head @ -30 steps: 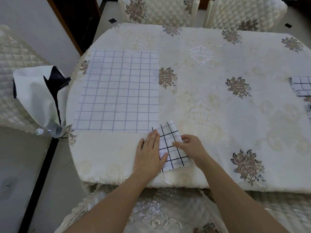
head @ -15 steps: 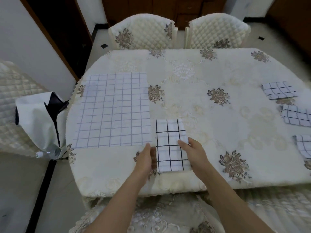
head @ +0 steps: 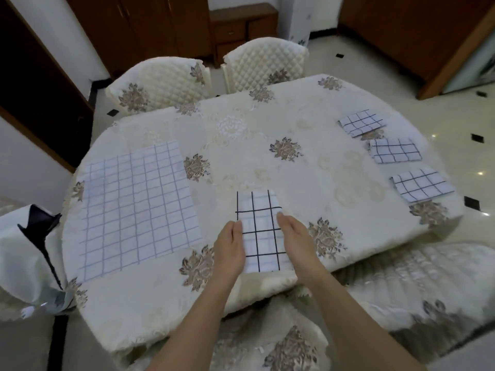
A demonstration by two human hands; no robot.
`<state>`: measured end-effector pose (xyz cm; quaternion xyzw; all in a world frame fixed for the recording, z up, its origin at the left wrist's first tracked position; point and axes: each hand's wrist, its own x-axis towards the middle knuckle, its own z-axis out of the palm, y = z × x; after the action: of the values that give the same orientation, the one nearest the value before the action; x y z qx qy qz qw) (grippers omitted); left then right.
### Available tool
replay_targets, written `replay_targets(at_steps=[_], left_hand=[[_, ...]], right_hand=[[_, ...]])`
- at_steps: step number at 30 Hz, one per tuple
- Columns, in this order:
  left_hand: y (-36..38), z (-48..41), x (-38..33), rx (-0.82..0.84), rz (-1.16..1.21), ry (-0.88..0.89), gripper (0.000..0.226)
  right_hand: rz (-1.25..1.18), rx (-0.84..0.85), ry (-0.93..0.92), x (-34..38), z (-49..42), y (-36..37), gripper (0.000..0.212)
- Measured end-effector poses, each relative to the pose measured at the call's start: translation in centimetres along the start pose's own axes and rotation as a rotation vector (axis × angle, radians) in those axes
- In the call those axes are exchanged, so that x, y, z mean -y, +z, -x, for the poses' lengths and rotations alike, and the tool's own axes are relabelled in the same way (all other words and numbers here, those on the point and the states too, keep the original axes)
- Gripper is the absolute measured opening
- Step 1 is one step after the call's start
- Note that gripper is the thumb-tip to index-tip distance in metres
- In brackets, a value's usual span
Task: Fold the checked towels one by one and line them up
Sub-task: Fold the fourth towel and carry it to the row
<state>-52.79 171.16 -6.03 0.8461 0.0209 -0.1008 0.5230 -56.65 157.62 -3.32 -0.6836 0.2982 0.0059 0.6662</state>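
Note:
A folded white towel with black checks lies near the table's front edge. My left hand touches its left edge with straight fingers, and my right hand lies along its right edge, fingers straight too. A large unfolded checked towel is spread flat on the left of the table. Three folded checked towels sit in a line along the right side: the far towel, the middle towel and the near towel.
The oval table wears a cream floral cloth. Two quilted chairs stand at the far side, another chair at the near right. A white and dark cloth hangs at the left.
The view has lifted and turned right, revealing the three folded towels. My hands shifted from on top of the folded towel to flank its side edges; the towel now lies straight.

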Motion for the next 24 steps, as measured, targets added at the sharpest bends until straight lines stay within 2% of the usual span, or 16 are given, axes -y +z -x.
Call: replay_targets(at_steps=[4,9,18,24], left_hand=[[2.2,1.1,-1.3,0.072,0.012,0.072,0.038],[5.1,1.9,-2.8,0.237,0.093,0.020,0.039],[14.5,6.8,-7.3,0.483,-0.055,0.354,0.037],[22.4,10.7,-11.7,0.681,-0.084,0.470,0.039]], right_hand=[[0.125,-0.184,-0.116,-0.4,0.6,-2.1,0.046],[0.214,-0.406,-0.164,-2.0,2.3,-5.4,0.043],[0.185,-0.814,-0.102,-4.9,8.2,-14.8,0.042],[0.103,-1.012,-0.028,-6.6,10.5,-23.2,0.038]])
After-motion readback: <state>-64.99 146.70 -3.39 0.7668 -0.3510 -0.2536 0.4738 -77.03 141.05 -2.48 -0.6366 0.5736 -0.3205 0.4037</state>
